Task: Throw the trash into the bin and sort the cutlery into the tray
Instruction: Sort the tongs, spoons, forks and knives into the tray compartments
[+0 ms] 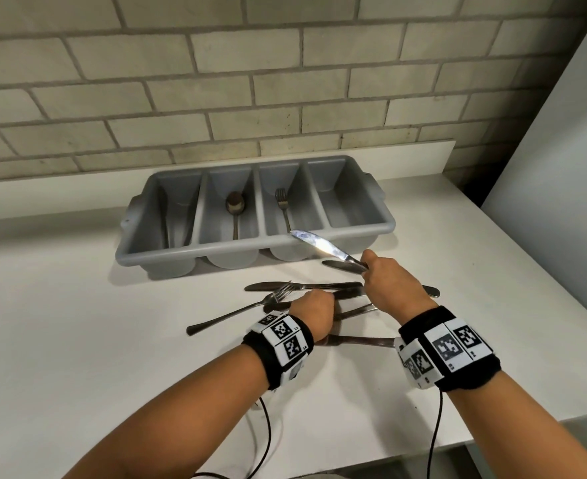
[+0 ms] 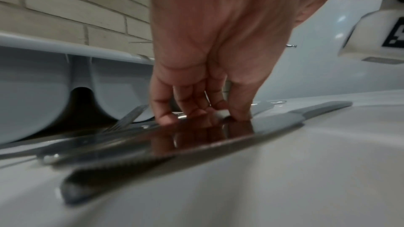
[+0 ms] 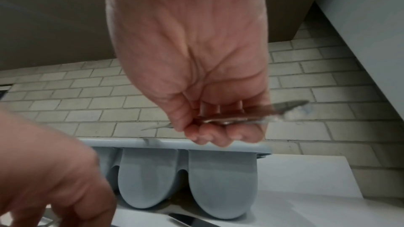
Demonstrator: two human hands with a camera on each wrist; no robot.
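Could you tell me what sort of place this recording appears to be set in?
Probably a canteen or kitchen wash-up area: a grey four-compartment cutlery tray on a white counter, loose knives and a fork awaiting sorting, and a bare painted brick wall behind.

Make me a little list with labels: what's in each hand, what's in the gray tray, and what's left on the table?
right hand: holds a knife up near the tray
left hand: fingers pinching cutlery in the pile
tray: four slots; a spoon in the second, a fork in the third
table: knives and a fork lying loose
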